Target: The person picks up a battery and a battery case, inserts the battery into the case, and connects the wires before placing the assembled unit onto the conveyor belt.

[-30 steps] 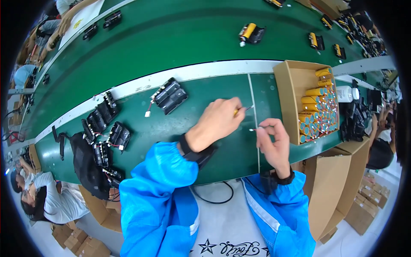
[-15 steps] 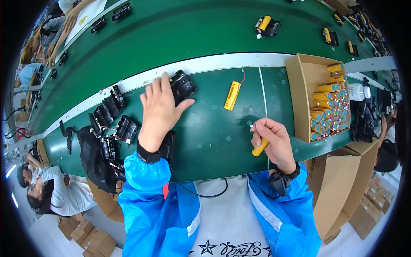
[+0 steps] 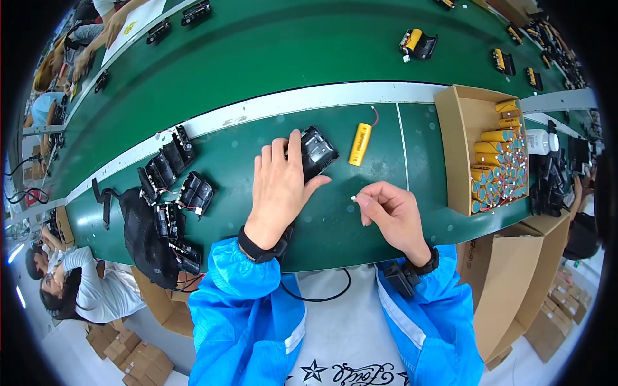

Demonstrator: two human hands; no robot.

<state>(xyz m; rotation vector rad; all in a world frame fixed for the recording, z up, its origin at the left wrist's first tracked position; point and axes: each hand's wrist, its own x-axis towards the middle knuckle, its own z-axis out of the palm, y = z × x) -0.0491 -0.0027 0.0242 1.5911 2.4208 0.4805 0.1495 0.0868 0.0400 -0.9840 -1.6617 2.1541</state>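
Table: green-topped (image 3: 322,244), edged at its far side by a white rail (image 3: 335,97); a thin pale line runs across the top, left of the cardboard box.
Beyond the rail: another green surface (image 3: 296,58) carries more black casings, one at the upper right (image 3: 421,46) with a yellow cell in it.
Left hand: back upward (image 3: 277,186), fingers along the left side of a black casing (image 3: 320,153), thumb by its near end; whether this grip is closed on the casing I cannot tell.
Right hand: thumb and fingers (image 3: 389,215) pinch a small white connector (image 3: 354,199), so this grip is grasping; whatever sits deeper in the palm is hidden.
Loose cell: yellow (image 3: 360,145), lying just right of the black casing, apart from both hands, red wire at its far end.
Cardboard box: on the right (image 3: 454,154), holding many yellow cells (image 3: 494,157) with wires among them; a white bottle (image 3: 539,141) stands just beyond it.
Left end: a cluster of black casings (image 3: 169,159) beside a black bag (image 3: 145,241).
Room: a person in white sleeves (image 3: 96,289) sits at the far left.
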